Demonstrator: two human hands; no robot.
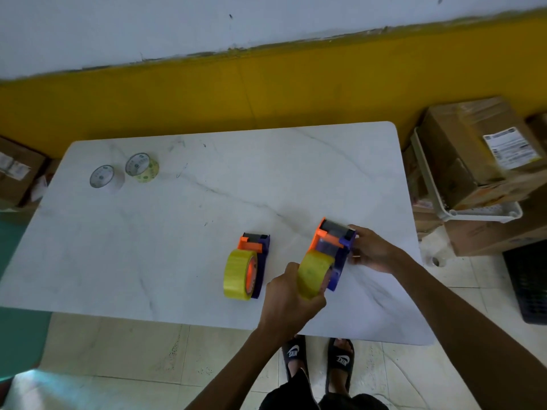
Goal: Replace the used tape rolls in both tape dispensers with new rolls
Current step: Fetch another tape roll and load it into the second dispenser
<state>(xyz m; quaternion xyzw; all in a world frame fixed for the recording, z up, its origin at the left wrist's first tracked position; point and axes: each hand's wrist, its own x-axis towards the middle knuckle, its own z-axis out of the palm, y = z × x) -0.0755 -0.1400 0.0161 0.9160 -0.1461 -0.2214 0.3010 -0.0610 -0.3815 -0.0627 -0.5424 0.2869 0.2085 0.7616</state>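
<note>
Two orange-and-purple dispensers on the white marble tabletop (pixel 177 232), both near the 5 o'clock part of it.

Right dispenser (pixel 331 250): lifted or tilted, can't tell if it touches the surface. Left hand (pixel 291 303) fingers wrapped around its yellow roll (pixel 313 273) from the near side, closed on it. Right hand (pixel 373 250) fingers pinch the purple side plate at the cutter end, at 3 o'clock of the frame. Clear tape runs from the roll up toward the orange front piece.

Left dispenser (pixel 256 255): lying on the tabletop just at 9 o'clock of the held one, untouched, with a yellow roll on its hub (pixel 238 273) (looks fairly full, orange core visible).

Two loose rolls at the far 10 o'clock corner of the tabletop, well apart from the hands: a clear/whitish roll (pixel 105 180) and a yellowish roll (pixel 142 168), standing side by side, close together (touching or not, can't tell).

Cardboard boxes (pixel 473 149) and a white plastic basket (pixel 479 213) stacked at 3 o'clock off the tabletop. More boxes (pixel 17 170) at 9 o'clock.
</note>
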